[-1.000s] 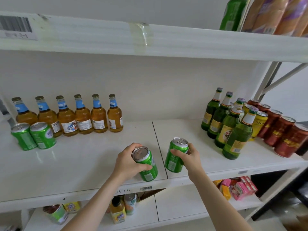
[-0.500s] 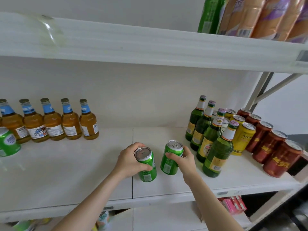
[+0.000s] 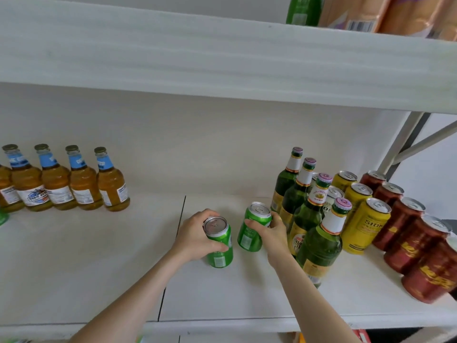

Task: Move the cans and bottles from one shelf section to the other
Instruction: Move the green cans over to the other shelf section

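Head view: the left hand (image 3: 195,237) curls fingers and thumb round one green can (image 3: 220,253), just right of the shelf seam (image 3: 180,219). The right hand (image 3: 273,233) grasps a second green can (image 3: 251,231) at its 2 o'clock, with green bottles (image 3: 319,233) at 3 o'clock. The first can's long axis points to 12 o'clock, lid up. The second leans toward 1 o'clock.

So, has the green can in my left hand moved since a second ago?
Yes, rightward. The green can in the left hand was just left of the seam between the shelf sections; now it is clearly right of it.
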`<state>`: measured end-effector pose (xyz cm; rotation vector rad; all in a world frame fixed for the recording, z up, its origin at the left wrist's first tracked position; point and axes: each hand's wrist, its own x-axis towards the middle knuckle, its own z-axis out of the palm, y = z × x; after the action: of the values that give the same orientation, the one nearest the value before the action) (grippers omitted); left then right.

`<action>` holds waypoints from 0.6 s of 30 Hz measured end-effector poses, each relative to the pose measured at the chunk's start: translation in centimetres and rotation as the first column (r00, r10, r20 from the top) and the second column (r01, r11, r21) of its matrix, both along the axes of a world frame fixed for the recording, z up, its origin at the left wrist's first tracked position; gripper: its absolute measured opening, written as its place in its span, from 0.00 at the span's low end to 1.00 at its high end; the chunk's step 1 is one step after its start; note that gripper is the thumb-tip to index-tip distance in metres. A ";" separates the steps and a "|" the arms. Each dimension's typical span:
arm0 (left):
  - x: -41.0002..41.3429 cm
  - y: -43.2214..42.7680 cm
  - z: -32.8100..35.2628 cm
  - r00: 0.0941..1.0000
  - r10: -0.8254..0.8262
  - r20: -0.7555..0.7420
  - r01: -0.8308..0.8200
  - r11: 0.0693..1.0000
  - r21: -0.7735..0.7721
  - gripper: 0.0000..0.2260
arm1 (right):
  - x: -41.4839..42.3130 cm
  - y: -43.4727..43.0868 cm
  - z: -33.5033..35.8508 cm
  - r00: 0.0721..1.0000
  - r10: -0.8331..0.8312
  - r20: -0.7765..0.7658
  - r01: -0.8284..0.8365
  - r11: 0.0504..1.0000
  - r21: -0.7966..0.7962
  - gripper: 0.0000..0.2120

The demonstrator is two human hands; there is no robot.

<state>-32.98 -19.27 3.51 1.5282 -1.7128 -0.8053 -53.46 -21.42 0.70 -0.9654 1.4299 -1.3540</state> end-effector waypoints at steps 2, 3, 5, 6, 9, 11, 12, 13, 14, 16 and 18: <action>-0.3 -1.5 -0.1 1.000 -0.013 0.015 0.013 1.000 -0.007 0.29 | 0.0 -1.4 -0.5 1.000 -0.012 0.019 0.012 1.000 -0.011 0.32; -0.5 -2.2 -0.2 1.000 -0.018 0.020 0.019 1.000 -0.013 0.29 | 0.1 -2.0 -0.8 1.000 -0.013 0.027 0.014 1.000 -0.019 0.30; -0.8 -3.6 -0.3 0.999 -0.028 0.024 0.029 0.999 -0.023 0.30 | 0.1 -3.3 -1.2 0.999 -0.023 0.024 0.023 1.000 -0.014 0.30; -0.9 -4.1 -0.4 0.999 -0.033 0.024 0.034 0.999 -0.028 0.30 | 0.1 -3.9 -1.4 0.999 -0.032 0.015 0.032 0.999 -0.006 0.31; -1.3 -5.9 -0.6 0.998 -0.046 0.037 0.048 0.998 -0.040 0.29 | 0.2 -6.1 -1.9 0.998 -0.060 -0.034 0.060 0.998 -0.003 0.33; -1.6 -7.0 -0.7 0.997 -0.053 0.058 0.056 0.997 -0.053 0.29 | 0.1 -7.4 -2.0 0.994 -0.086 -0.068 0.087 0.996 0.009 0.33; -1.7 -7.5 -0.7 0.996 -0.055 0.065 0.059 0.996 -0.060 0.29 | 0.0 -8.0 -2.1 0.993 -0.095 -0.071 0.096 0.995 0.010 0.33; -1.9 -8.0 -0.7 0.996 -0.058 0.071 0.062 0.996 -0.066 0.29 | -0.1 -8.5 -2.2 0.992 -0.100 -0.073 0.101 0.995 0.007 0.33; -2.0 -8.4 -0.7 0.995 -0.062 0.077 0.067 0.995 -0.072 0.29 | -0.2 -9.0 -2.2 0.992 -0.100 -0.077 0.101 0.995 0.004 0.33; -2.2 -9.1 -0.7 0.993 -0.072 0.096 0.079 0.994 -0.078 0.29 | -0.3 -9.8 -2.4 0.991 -0.101 -0.086 0.101 0.995 0.001 0.34; -2.3 -9.6 -0.9 0.991 -0.082 0.104 0.091 0.992 -0.082 0.29 | -0.4 -10.4 -2.7 0.992 -0.096 -0.082 0.096 0.995 -0.004 0.35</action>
<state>-35.24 -28.83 2.65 1.4663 -1.8739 -0.6987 -53.89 -31.85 -1.96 -0.9730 1.5557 -1.3985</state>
